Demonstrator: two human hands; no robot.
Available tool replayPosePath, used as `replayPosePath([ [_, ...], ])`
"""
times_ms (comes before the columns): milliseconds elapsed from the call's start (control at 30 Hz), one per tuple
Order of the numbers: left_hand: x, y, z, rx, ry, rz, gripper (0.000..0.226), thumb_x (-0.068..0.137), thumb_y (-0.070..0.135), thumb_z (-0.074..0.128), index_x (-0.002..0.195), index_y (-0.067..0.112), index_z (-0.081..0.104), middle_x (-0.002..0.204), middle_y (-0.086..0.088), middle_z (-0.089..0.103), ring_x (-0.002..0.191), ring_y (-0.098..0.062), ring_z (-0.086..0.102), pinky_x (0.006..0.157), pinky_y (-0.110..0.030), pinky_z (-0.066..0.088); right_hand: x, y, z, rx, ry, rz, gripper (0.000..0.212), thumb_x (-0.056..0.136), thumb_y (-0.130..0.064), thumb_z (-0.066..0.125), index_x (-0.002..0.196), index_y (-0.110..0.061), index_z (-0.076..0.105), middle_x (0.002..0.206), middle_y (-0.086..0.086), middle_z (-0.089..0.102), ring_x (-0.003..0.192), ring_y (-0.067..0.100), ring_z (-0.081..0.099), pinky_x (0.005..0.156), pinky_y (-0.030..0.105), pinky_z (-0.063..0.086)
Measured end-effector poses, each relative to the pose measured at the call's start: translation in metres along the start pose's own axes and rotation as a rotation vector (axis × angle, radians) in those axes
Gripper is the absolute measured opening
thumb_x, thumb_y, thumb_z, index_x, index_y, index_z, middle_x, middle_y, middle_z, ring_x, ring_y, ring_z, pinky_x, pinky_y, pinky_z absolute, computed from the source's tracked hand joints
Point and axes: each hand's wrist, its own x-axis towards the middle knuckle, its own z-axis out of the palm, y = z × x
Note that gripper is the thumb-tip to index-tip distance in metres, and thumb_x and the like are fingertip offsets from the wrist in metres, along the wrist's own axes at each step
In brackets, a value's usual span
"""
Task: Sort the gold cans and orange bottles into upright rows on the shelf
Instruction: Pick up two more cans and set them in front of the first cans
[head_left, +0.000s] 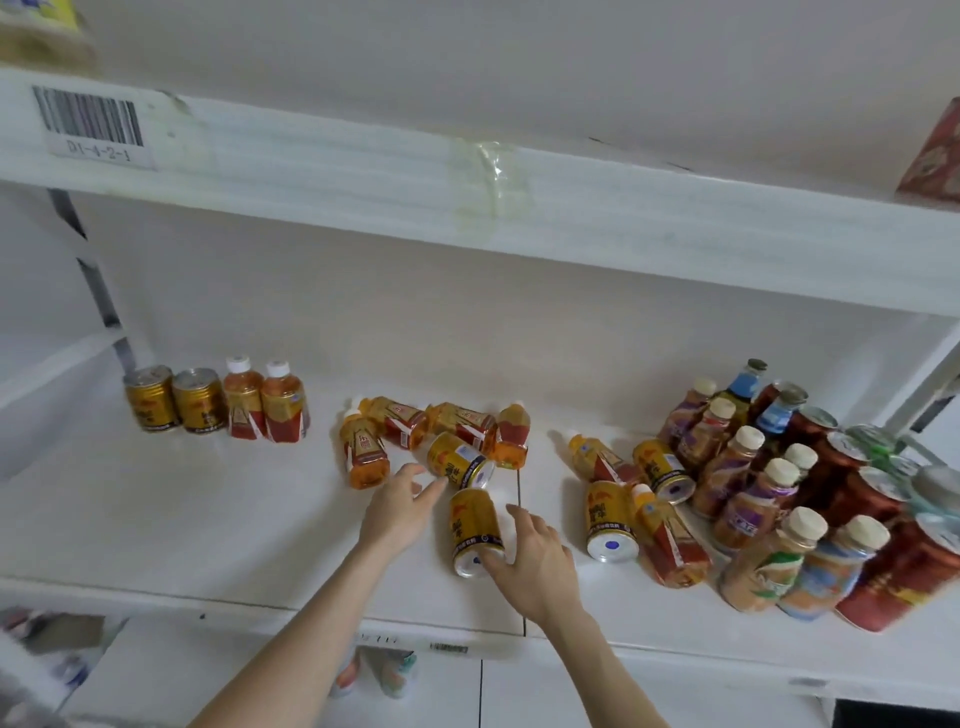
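Head view: your left hand (400, 504) is spread open, fingertips touching the lying gold can (460, 460) in the middle of the white shelf (208, 519), not gripping it. Your right hand (530, 564) is open too, fingers loosely curved against the base end of a second fallen gold can (475, 530); not closed round it. Back left: two upright gold cans (174, 399) stand side by side, with two upright orange bottles (265, 408) touching them on the right, one short row. Centre, just behind your left hand: a heap of tipped orange bottles (395, 426), most on their sides, one looks upside down. Right of your right hand: more gold cans (610, 522) and orange bottles (667, 540) lie on their sides, touching each other. Far right: a packed upright cluster of other drinks (810, 514), bottles and red cans. Barcode label (91, 124) on the upper shelf edge.
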Motion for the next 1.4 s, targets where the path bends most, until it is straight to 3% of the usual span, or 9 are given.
replayPosePath([
  [233, 0.039, 0.015, 0.018, -0.027, -0.005, -0.091, 0.058, 0.089, 0.046, 0.056, 0.137, 0.016, 0.044, 0.13, -0.008, 0.058, 0.115, -0.026, 0.056, 0.085, -0.029, 0.042, 0.031, -0.006, 0.013, 0.264, -0.185, 0.089, 0.063, 0.078, -0.06, 0.055, 0.122, -0.016, 0.044, 0.114, 0.008, 0.06, 0.103, 0.029, 0.058, 0.084, 0.04, 0.049],
  [433, 0.072, 0.019, 0.038, -0.126, -0.039, -0.245, 0.064, 0.081, 0.052, 0.063, 0.136, 0.023, 0.044, 0.125, -0.011, 0.059, 0.11, -0.031, 0.058, 0.084, -0.037, 0.052, 0.044, -0.008, 0.021, 0.363, -0.213, 0.181, 0.057, 0.066, -0.057, 0.064, 0.103, -0.016, 0.052, 0.098, 0.003, 0.064, 0.088, 0.023, 0.062, 0.069, 0.03, 0.048],
  [567, 0.111, -0.002, 0.054, -0.207, 0.031, -0.365, 0.088, 0.045, 0.079, 0.066, 0.121, 0.036, 0.056, 0.115, -0.015, 0.067, 0.099, -0.033, 0.066, 0.083, -0.044, 0.057, 0.046, -0.004, 0.022, 0.394, -0.178, 0.228, 0.052, 0.062, -0.053, 0.066, 0.099, -0.018, 0.056, 0.093, 0.0, 0.064, 0.083, 0.02, 0.061, 0.069, 0.028, 0.049],
  [800, 0.116, 0.017, 0.055, -0.621, -0.07, -0.529, 0.074, 0.068, 0.026, 0.084, 0.127, 0.003, 0.046, 0.111, -0.017, 0.06, 0.091, -0.027, 0.061, 0.067, -0.035, 0.053, 0.038, 0.012, 0.016, 0.462, -0.07, 0.272, 0.059, 0.062, -0.047, 0.069, 0.113, -0.022, 0.053, 0.097, -0.004, 0.063, 0.093, 0.02, 0.062, 0.076, 0.029, 0.051],
  [900, 0.109, 0.014, 0.049, -0.67, -0.066, -0.478, 0.065, 0.068, 0.018, 0.084, 0.123, 0.005, 0.052, 0.105, -0.016, 0.063, 0.082, -0.025, 0.063, 0.06, -0.034, 0.053, 0.032, 0.018, 0.018, 0.566, 0.006, 0.278, 0.078, 0.054, -0.05, 0.07, 0.123, -0.025, 0.045, 0.105, -0.004, 0.063, 0.092, 0.016, 0.063, 0.079, 0.03, 0.053],
  [1033, 0.087, 0.006, 0.046, -0.648, -0.027, -0.28, 0.053, 0.065, 0.01, 0.085, 0.113, 0.011, 0.062, 0.107, -0.013, 0.069, 0.088, -0.023, 0.068, 0.063, -0.033, 0.058, 0.026, 0.028, 0.022, 0.689, 0.102, 0.268, 0.095, 0.05, -0.04, 0.077, 0.134, -0.027, 0.036, 0.113, -0.005, 0.054, 0.098, 0.013, 0.059, 0.084, 0.038, 0.055],
  [1167, 0.057, -0.001, 0.042, -0.347, -0.035, 0.036, 0.059, 0.062, 0.013, 0.087, 0.108, 0.029, 0.054, 0.095, 0.008, 0.065, 0.087, -0.004, 0.062, 0.07, -0.019, 0.052, 0.022, 0.04, 0.022, 0.78, 0.188, 0.233, 0.076, 0.051, -0.023, 0.083, 0.116, -0.033, 0.045, 0.11, -0.007, 0.059, 0.097, 0.009, 0.06, 0.086, 0.031, 0.053],
  [1267, 0.044, -0.021, 0.049, -0.24, -0.084, 0.134, 0.07, 0.05, 0.024, 0.092, 0.112, 0.026, 0.061, 0.109, 0.005, 0.062, 0.098, -0.011, 0.065, 0.086, -0.033, 0.056, 0.018, 0.049, 0.024, 0.807, 0.193, 0.208, 0.071, 0.053, -0.012, 0.087, 0.108, -0.03, 0.046, 0.104, -0.008, 0.065, 0.092, 0.001, 0.063, 0.08, 0.02, 0.052],
  [1400, 0.032, -0.036, 0.061, -0.168, -0.012, 0.146, 0.083, 0.04, 0.04, 0.09, 0.116, 0.026, 0.059, 0.111, 0.01, 0.055, 0.101, -0.009, 0.062, 0.086, -0.034, 0.056, 0.014, 0.055, 0.026, 0.839, 0.198, 0.19, 0.067, 0.055, -0.012, 0.09, 0.102, -0.031, 0.046, 0.097, -0.011, 0.068, 0.088, -0.003, 0.065, 0.076, 0.021, 0.051],
])
